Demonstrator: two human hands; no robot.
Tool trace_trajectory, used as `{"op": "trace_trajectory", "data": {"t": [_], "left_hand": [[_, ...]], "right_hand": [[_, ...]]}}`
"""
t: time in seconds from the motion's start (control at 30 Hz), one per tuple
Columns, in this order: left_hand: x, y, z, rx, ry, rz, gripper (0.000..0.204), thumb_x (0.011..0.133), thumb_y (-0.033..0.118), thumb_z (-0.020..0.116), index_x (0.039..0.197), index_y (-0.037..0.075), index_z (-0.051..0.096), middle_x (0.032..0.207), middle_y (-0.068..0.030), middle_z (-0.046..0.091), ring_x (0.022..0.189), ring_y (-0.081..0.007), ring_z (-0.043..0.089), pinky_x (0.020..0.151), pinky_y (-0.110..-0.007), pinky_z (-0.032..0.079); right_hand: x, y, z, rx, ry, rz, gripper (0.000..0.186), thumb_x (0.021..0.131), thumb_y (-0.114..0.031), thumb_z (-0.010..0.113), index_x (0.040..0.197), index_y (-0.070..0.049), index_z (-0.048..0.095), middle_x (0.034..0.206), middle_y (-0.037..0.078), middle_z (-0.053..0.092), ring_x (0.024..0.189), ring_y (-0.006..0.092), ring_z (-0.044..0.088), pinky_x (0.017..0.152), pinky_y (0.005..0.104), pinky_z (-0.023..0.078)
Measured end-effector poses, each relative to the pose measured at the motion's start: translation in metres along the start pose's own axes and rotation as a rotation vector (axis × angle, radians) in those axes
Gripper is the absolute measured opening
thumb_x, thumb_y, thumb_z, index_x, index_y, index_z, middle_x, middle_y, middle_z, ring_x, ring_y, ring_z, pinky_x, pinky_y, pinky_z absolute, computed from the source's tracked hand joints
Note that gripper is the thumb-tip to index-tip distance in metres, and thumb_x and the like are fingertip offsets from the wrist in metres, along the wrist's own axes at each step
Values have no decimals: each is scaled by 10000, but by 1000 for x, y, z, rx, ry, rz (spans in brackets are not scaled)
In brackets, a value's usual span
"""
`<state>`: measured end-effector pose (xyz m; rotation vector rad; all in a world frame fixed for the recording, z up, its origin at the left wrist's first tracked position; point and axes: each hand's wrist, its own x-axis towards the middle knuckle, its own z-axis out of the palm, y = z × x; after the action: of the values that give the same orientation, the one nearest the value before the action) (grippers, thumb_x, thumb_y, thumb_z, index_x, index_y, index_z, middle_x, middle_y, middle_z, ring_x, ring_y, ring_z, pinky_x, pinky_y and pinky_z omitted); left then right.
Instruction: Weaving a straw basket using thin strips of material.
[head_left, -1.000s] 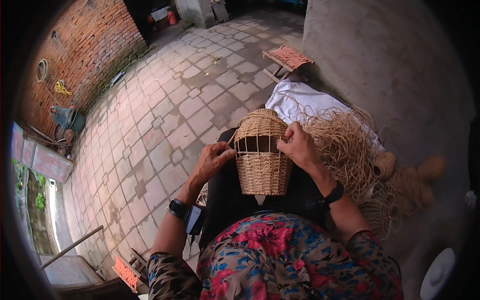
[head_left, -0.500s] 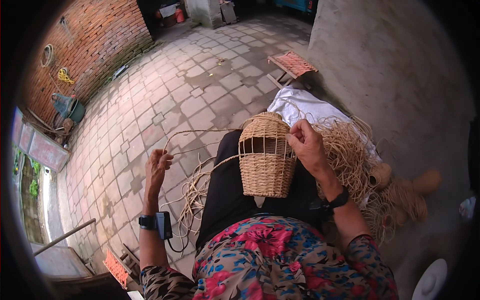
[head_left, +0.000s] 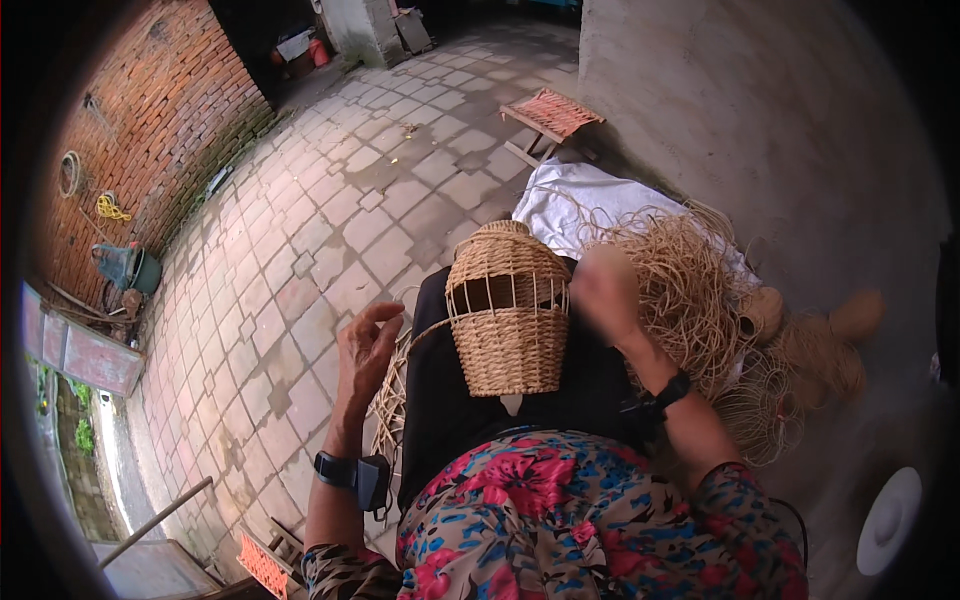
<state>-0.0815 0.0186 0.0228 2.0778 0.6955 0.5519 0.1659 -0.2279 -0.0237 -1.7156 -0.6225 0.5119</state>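
Note:
On my lap, over dark trousers, rests a woven basket (head_left: 512, 355) of tan cord. A band of bare upright ribs shows between its woven lower wall and its woven domed top. From its left side a cord (head_left: 430, 327) runs off toward my left hand (head_left: 368, 345). That hand is raised left of the basket, fingers bent and apart from the thumb, with no cord clearly visible between them. My right hand (head_left: 604, 290) is at the basket's right side by the ribs. It is smeared, so its fingers cannot be made out.
Right of my legs, a heap of loose tan cord (head_left: 680, 290) lies partly on a white cloth (head_left: 560, 205). Several small woven pieces (head_left: 760, 312) lie beyond it, beside a plaster wall (head_left: 760, 120). A low stool (head_left: 555, 113) stands ahead. More cord (head_left: 392, 405) hangs by my left leg.
My left hand has moved right, closer to the basket, and the long cord loop stretched from it no longer shows. My right hand stays beside the ribs, now blurred.

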Motion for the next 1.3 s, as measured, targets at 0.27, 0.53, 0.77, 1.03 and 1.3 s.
{"op": "trace_trajectory", "data": {"t": [0.27, 0.53, 0.77, 1.03, 1.3], "left_hand": [[7, 39, 41, -13, -235, 8, 262, 884, 172, 609, 1090, 11, 633, 902, -95, 690, 652, -140, 620, 581, -280, 499], [12, 27, 41, -65, -299, -126, 240, 913, 205, 595, 1036, 9, 658, 833, -74, 671, 651, -136, 623, 578, -282, 509], [13, -10, 46, -98, -315, -123, 217, 922, 169, 580, 1011, -15, 652, 819, -62, 671, 720, -131, 635, 659, -271, 513], [17, -6, 38, 342, -297, 276, 143, 861, 149, 608, 916, 45, 689, 839, -161, 655, 753, -328, 648, 687, -390, 507], [20, 23, 38, 301, 63, 280, 133, 827, 124, 654, 931, 49, 691, 790, -128, 599, 712, -284, 623, 650, -375, 491]], "right_hand": [[-7, 7, -1, 89, -83, 95, 92, 889, -143, 567, 916, -56, 552, 752, 7, 581, 585, 67, 515, 486, 216, 420], [-5, 18, 2, 368, -158, 165, 125, 869, -100, 524, 985, -56, 539, 798, 23, 598, 595, 61, 521, 483, 194, 402], [-10, -14, 12, 495, -183, 90, 134, 825, -51, 566, 950, -62, 521, 743, -4, 543, 588, 53, 487, 487, 213, 399], [-5, -11, 35, 324, -156, -42, 153, 776, 16, 612, 878, -64, 532, 742, -49, 469, 681, 37, 449, 628, 200, 398], [-2, -16, 46, 285, -146, -38, 154, 775, 39, 592, 861, -68, 523, 757, -54, 455, 684, 34, 425, 627, 187, 376]]}}
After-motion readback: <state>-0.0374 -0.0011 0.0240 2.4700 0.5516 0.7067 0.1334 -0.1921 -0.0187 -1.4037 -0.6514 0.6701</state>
